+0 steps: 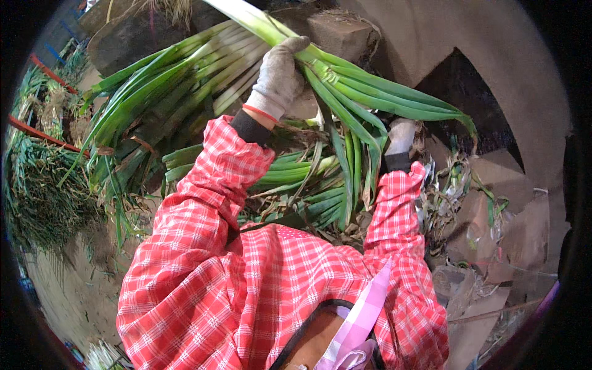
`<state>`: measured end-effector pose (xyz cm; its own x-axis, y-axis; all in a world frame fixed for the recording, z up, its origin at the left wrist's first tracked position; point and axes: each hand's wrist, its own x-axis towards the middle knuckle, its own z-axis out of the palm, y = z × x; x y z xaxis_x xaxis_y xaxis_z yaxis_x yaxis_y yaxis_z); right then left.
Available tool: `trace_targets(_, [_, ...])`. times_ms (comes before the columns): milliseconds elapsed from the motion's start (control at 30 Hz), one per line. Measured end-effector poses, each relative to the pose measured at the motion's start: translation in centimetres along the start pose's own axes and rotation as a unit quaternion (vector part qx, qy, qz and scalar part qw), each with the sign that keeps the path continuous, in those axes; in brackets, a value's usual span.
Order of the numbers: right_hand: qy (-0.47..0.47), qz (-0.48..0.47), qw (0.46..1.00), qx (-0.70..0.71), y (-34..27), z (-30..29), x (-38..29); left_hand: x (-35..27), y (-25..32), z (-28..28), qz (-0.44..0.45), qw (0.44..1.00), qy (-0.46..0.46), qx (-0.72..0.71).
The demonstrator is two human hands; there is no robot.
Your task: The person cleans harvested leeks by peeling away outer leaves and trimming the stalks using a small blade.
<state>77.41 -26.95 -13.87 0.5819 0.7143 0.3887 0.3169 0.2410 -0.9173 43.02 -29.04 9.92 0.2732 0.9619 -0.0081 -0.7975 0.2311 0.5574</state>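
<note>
My left hand, in a soiled white glove, grips a long green onion where its pale stalk meets the leaves. Its white end points up and left, while the leaves fan to the right and droop. Below those leaf tips is my right hand, also gloved. Its fingers are partly hidden, so I cannot tell whether they hold anything. Left of my left hand lies a heap of green onions with pale stalks toward the top. More onion leaves lie between my forearms, above my lap.
Peeled skins and withered leaves litter the floor at right. Red-tied bundles of onions stand at far left. A brown block sits beyond my left hand. A dark sheet-like patch is at upper right.
</note>
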Motion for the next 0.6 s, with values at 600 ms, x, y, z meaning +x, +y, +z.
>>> trace_targets(600, [-0.167,-0.364,0.851,-0.339,-25.7,4.9,-13.1,0.0,0.5,-1.5,0.152,0.965,0.167,0.136])
